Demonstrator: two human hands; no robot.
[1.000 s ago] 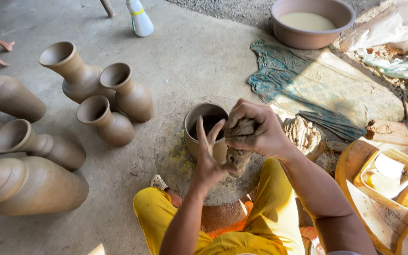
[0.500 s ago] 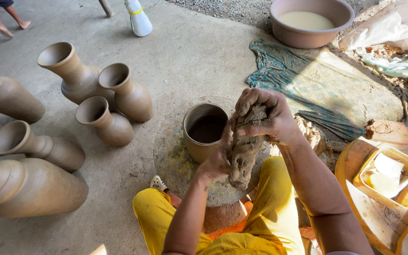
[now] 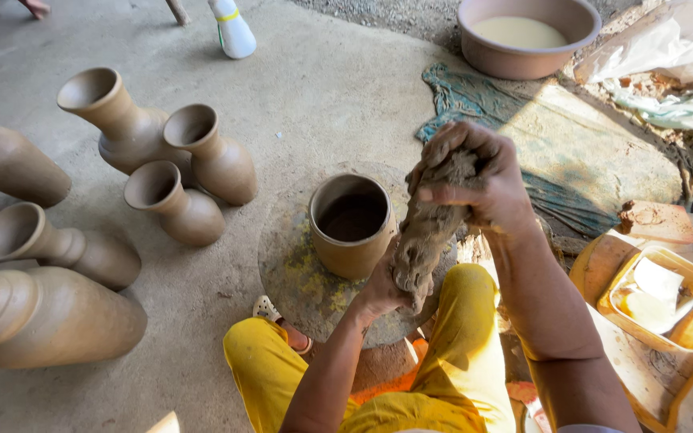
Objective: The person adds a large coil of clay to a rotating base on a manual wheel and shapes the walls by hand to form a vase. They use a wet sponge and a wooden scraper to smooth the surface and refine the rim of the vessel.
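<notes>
Both my hands hold one long lump of wet brown clay (image 3: 428,232) upright above my lap. My right hand (image 3: 479,180) grips its top end, fingers wrapped around it. My left hand (image 3: 380,290) cups its lower end from below. Just left of the clay stands a short open clay pot (image 3: 351,224) on a round turning slab (image 3: 294,273) smeared with yellow. My legs in yellow trousers (image 3: 282,369) sit around the slab.
Several finished clay vases (image 3: 194,160) stand and lie on the concrete floor at left. A pink basin of pale liquid (image 3: 523,36) sits at the back, a teal cloth (image 3: 571,152) before it. An orange tub (image 3: 659,293) with water is at right. A white bottle (image 3: 233,28) stands far back.
My hands lifted off the pot's rim and pulled the clay lump into a longer roll, the right hand rising and the left dropping to its lower end.
</notes>
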